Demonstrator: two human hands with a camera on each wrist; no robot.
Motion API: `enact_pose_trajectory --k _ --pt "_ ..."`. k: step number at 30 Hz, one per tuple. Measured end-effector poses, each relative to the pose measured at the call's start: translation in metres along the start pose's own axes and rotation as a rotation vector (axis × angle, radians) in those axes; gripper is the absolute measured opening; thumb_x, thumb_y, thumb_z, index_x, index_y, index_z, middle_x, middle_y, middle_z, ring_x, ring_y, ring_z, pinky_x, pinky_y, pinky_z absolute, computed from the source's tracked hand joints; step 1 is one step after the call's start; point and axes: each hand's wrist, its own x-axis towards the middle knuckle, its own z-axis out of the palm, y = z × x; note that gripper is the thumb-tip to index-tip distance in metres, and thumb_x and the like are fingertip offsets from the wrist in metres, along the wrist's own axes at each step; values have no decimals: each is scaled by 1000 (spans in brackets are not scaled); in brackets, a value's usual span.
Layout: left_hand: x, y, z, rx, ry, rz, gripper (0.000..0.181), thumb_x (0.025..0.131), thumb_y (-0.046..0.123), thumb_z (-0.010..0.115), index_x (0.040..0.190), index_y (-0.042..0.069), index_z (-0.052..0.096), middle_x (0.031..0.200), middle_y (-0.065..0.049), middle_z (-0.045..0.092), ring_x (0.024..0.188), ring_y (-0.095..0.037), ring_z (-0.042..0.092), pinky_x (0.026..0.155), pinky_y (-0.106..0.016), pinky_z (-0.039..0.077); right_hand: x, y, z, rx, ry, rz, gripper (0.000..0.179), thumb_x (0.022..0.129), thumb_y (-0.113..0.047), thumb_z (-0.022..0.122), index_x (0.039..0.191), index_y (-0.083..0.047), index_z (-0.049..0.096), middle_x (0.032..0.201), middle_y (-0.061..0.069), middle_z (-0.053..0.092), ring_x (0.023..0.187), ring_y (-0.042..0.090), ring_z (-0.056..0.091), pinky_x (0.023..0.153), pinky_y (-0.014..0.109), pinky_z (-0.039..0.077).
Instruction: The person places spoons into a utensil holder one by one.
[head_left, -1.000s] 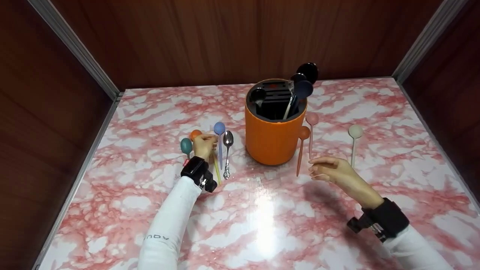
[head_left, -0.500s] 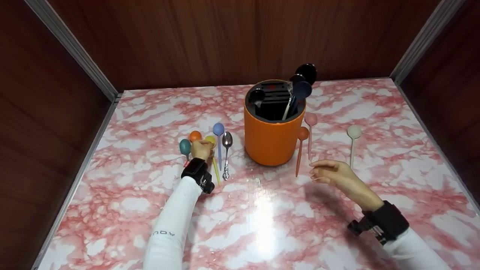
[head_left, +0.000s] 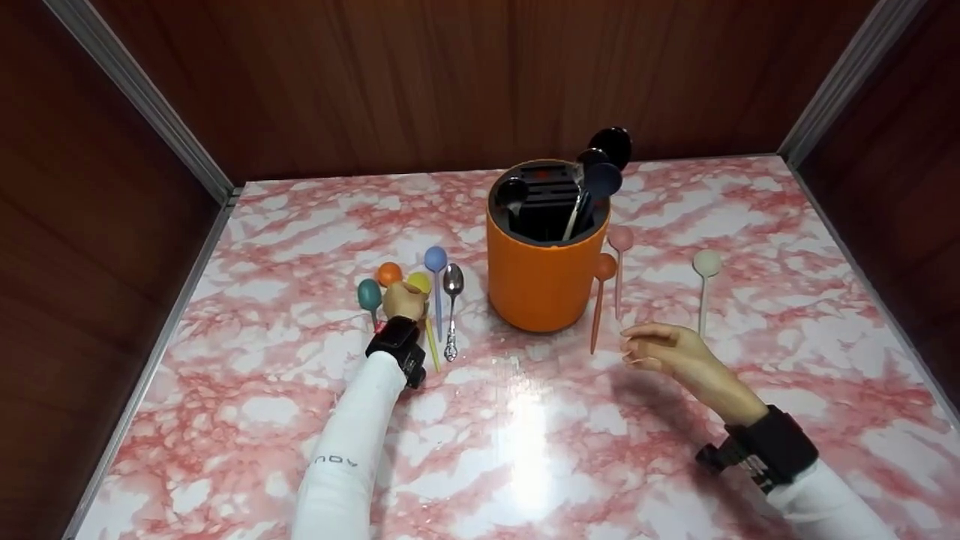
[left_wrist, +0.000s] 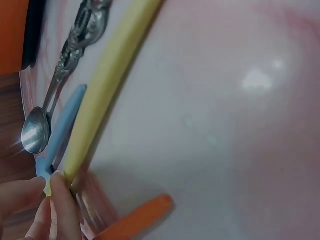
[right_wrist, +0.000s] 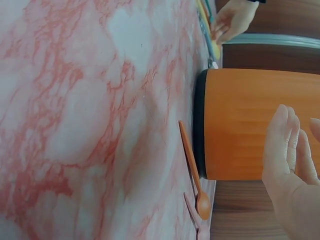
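My left hand [head_left: 405, 302] is down among the spoons left of the orange utensil holder [head_left: 540, 292]. Its thumb and fingers pinch a yellow spoon [left_wrist: 107, 80] at the neck, just below the bowl. The yellow handle slants toward the table front. On one side of that hand lie an orange spoon [head_left: 389, 274] and a teal spoon [head_left: 369, 295]; on the other, a blue spoon [head_left: 436, 259] and an ornate metal spoon [head_left: 453, 281]. My right hand [head_left: 675, 352] hovers over the table right of the holder, fingers loosely bent and holding nothing.
Several dark spoons [head_left: 602, 180] stand in the holder. To its right lie a terracotta spoon [head_left: 598, 307], a pink spoon [head_left: 620, 238] and a pale green spoon [head_left: 706, 264]. Wooden panels [head_left: 420, 82] wall the marbled table [head_left: 465, 450] at back and sides.
My left hand has drawn back slightly toward the table front, uncovering the yellow spoon's bowl, with its fingers now at the neck. My right hand has stayed nearly in place.
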Motion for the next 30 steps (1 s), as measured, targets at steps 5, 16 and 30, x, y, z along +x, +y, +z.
enact_pose_trajectory --k 5,16,30 --pt "-19 26 -19 64 -7 6 8 70 10 69 76 7 74 80 -12 70 75 -30 65 65 -37 53 0 1 0 13 6 7 21 96 0 56 109 -9 70 103 4 65 93 12 64 87 27 55" --pt "-13 15 -12 177 -41 -11 5 63 12 70 63 7 68 71 -12 68 70 -30 64 57 -40 52 -1 4 0 28 1 20 20 96 0 57 109 -8 69 104 2 66 94 12 63 87 26 55" --pt "-34 53 -43 202 -132 -57 27 63 15 73 83 -2 67 81 -20 67 72 -32 65 61 -34 54 0 9 -1 67 -2 -8 24 96 3 55 109 -10 70 107 4 65 94 14 64 88 27 54"
